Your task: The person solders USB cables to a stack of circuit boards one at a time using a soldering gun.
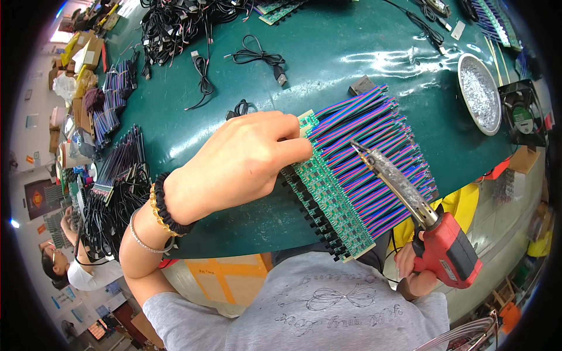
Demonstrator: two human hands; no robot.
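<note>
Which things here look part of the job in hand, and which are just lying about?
In hand:
- soldering gun, in the right hand
- green circuit boards with striped wires, at the left hand

Seemingly lying about:
- loose black cables
- black cable pile
- taped carton

An electronics assembly workshop is showing here: cable bundles [178, 29] are heaping up at eleven o'clock, wired circuit boards [335, 193] are lying near centre, a soldering gun [413, 200] is reaching in from four, and another person [92, 275] is appearing at eight.
</note>
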